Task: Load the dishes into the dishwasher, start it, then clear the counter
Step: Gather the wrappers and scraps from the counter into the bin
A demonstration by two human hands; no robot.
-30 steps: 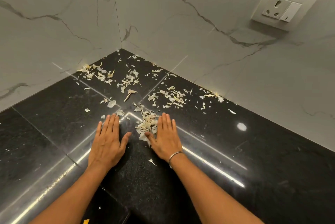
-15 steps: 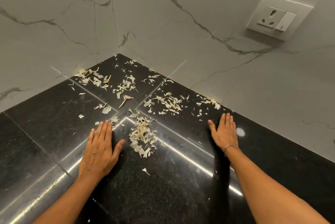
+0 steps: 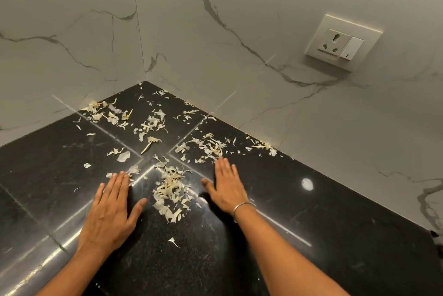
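Both hands lie flat on the black counter (image 3: 335,235), fingers straight and close together, thumbs angled inward, holding nothing. The left hand (image 3: 112,214) and right hand (image 3: 227,187) flank a pile (image 3: 171,190) of pale dry peels, which sits out from the wall corner (image 3: 145,81) toward the person. Looser peels (image 3: 151,125) lie scattered between the pile and the corner, some right against the walls on either side of it.

Likely trouble: these flakes look thin and light (papery, by the look), so a flat palm swept inward could ride over them or pick them up on the skin and miss them. Peels lodged in the seam by the corner may escape a broad sweep. One flake (image 3: 173,241) lies on the side of the pile away from the corner and could be left behind. A hard pull away from the corner could send the pile off the counter's front.

The pile is longer than wide; its long axis runs roughly from the corner toward the person, between the two thumbs.
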